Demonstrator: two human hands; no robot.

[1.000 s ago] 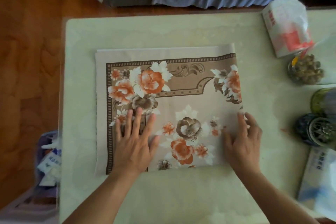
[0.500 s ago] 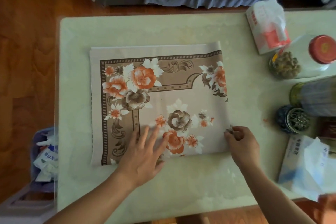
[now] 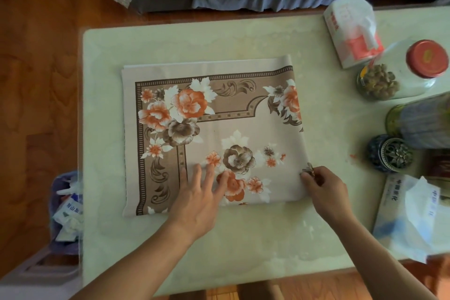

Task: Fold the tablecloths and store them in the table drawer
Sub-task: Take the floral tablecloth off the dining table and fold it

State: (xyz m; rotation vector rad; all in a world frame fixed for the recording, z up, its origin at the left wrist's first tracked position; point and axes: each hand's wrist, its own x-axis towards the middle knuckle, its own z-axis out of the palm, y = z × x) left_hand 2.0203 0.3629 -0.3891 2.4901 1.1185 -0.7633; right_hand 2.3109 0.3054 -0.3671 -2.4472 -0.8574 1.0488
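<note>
A beige tablecloth [image 3: 243, 119] with orange and brown flowers lies folded into a rough square in the middle of the pale table [image 3: 243, 39]. My left hand [image 3: 199, 195] rests flat on its near part, fingers spread over the flowers. My right hand [image 3: 323, 187] pinches the cloth's right edge near the front corner, and a small bit of fabric is lifted between the fingertips. No drawer shows in this view.
At the table's right stand a tissue pack [image 3: 353, 34], a red-lidded jar [image 3: 426, 58], a jar of brown bits [image 3: 378, 81], a green tin [image 3: 421, 122], a small ornate pot [image 3: 392, 153] and a second tissue pack [image 3: 411, 212]. A purple bin [image 3: 65, 209] sits left on the floor.
My left hand slid toward me and to the right across the cloth. My right hand went from lying flat on the right edge to pinching it.
</note>
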